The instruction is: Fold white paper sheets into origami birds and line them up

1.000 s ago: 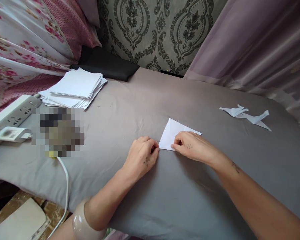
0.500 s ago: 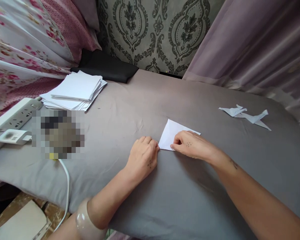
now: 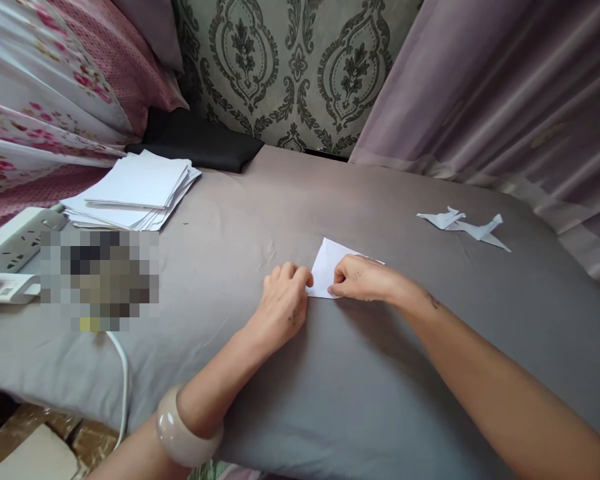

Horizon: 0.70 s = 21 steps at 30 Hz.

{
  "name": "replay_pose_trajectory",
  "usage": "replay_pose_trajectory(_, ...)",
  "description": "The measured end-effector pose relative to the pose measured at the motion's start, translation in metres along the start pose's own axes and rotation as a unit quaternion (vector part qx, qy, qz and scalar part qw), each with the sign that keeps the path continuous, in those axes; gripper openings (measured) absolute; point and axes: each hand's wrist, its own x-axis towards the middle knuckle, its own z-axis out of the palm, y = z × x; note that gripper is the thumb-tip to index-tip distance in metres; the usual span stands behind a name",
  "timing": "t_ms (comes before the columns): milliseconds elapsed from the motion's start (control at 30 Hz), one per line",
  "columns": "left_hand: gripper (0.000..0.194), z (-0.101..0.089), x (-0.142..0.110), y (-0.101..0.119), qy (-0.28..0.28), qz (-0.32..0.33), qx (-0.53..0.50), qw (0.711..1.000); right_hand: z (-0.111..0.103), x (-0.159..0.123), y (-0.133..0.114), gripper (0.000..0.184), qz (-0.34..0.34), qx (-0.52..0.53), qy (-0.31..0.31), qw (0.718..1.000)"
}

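A small folded sheet of white paper [image 3: 322, 268] lies flat on the grey cloth, near the middle of the head view. My left hand [image 3: 285, 303] is at its lower left corner, fingers curled and closed, with the thumb mostly hidden. Over the paper's right part rests my right hand [image 3: 365, 277], its fingers bent in and the thumb down on the lower edge. This hand covers much of the sheet's right side. Farther right lie folded white paper figures [image 3: 463, 223], apart from both hands.
A stack of white paper [image 3: 135, 183] sits at the back left, before a black folded cloth [image 3: 200, 140]. On the left are a white power strip [image 3: 17, 241] with a plugged-in charger [image 3: 5, 288], a blurred-out object and a white cable [image 3: 124, 380]. Curtains hang on both sides.
The whole view has shifted, so most things appear farther left. My left fingers have lifted and curled slightly at the paper's corner. My right hand stays on the paper's lower edge.
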Motion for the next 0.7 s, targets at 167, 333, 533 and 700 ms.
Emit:
replay_pose_trajectory(167,0.029,-0.002,-0.003,0.011,-0.068,0.184,0.126,0.972,-0.001,0.008,0.003,0.011,-0.002,-0.005,-0.021,1.000)
replay_pose_trajectory(333,0.019,-0.002,-0.005,0.026,-0.119,0.242,0.228,0.936,0.001,0.012,0.000,0.013,-0.001,-0.008,-0.025,1.000)
replay_pose_trajectory(533,0.020,0.004,-0.011,0.035,-0.117,0.199,0.224,0.947,-0.015,-0.006,0.008,0.032,-0.047,0.014,-0.022,0.999)
replay_pose_trajectory(700,0.036,0.009,-0.012,0.029,-0.048,0.185,0.165,0.967,-0.019,-0.053,0.039,0.051,-0.082,0.140,0.086,0.983)
